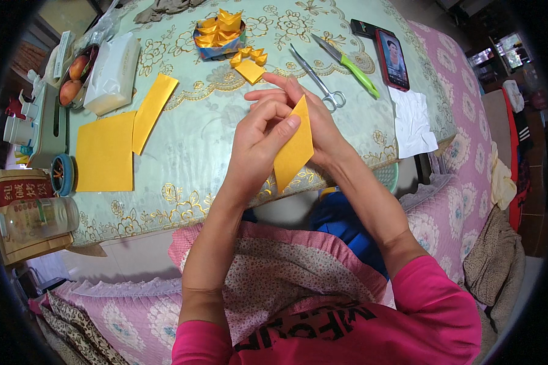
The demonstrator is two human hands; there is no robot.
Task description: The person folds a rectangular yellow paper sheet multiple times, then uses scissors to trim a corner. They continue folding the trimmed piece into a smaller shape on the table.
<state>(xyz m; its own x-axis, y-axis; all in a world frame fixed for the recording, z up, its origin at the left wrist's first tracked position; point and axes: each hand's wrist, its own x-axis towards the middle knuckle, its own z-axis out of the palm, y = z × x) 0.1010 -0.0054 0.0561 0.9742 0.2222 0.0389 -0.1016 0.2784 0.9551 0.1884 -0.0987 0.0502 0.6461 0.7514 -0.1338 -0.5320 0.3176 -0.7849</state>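
Note:
My left hand (262,132) grips a folded piece of golden-yellow paper (297,148), its thumb lying on the face near the upper point. Behind the paper is my right hand (317,121), its fingers pointing up and left against my left hand; whether it grips the sheet is hidden. Just beyond my fingertips lie a small yellow paper square (250,71) and several small folded paper pieces (257,55). A box (219,51) farther back holds folded yellow paper pieces (219,33). A large yellow sheet (104,153) and a yellow strip (154,112) lie to the left.
Right of my hands are metal scissors (317,80), a green-handled knife (347,66), a phone (392,61) on a stand and crumpled white paper (413,123). At left stand a tissue pack (113,75), a fruit bowl (91,54), a blue round container (63,174) and a clear jar (41,219).

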